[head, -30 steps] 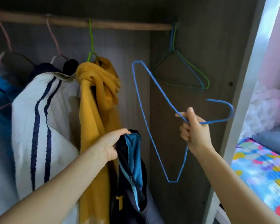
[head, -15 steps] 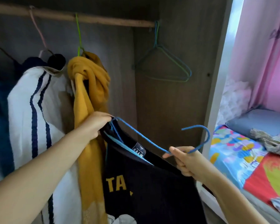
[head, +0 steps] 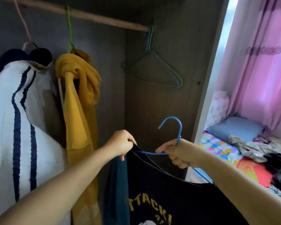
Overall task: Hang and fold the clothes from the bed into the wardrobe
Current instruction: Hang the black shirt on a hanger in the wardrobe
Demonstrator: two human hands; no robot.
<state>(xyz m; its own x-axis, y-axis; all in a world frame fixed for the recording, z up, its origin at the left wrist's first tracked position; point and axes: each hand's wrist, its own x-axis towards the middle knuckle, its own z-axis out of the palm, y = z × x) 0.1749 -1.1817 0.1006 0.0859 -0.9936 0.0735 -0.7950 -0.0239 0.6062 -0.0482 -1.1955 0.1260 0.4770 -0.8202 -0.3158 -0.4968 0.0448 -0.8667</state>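
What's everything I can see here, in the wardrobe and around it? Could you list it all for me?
blue wire hanger: one, blue, gripped by the right hand, one end inside the shirt's neck
black T-shirt: one, black with yellow lettering, held at its collar
wooden rail: one, brown, across the wardrobe top
empty hangers: apparently two, blue and green, right end of the rail
mustard garment: one, yellow, on a green hanger
white striped garment: one, white with navy stripes, at left
pink curtain: pink, at right
bed: colourful sheet, lower right
grey pillow: one, on the bed
clothes pile: mixed, on the bed
left hand: pinches the collar
right hand: grips the hanger
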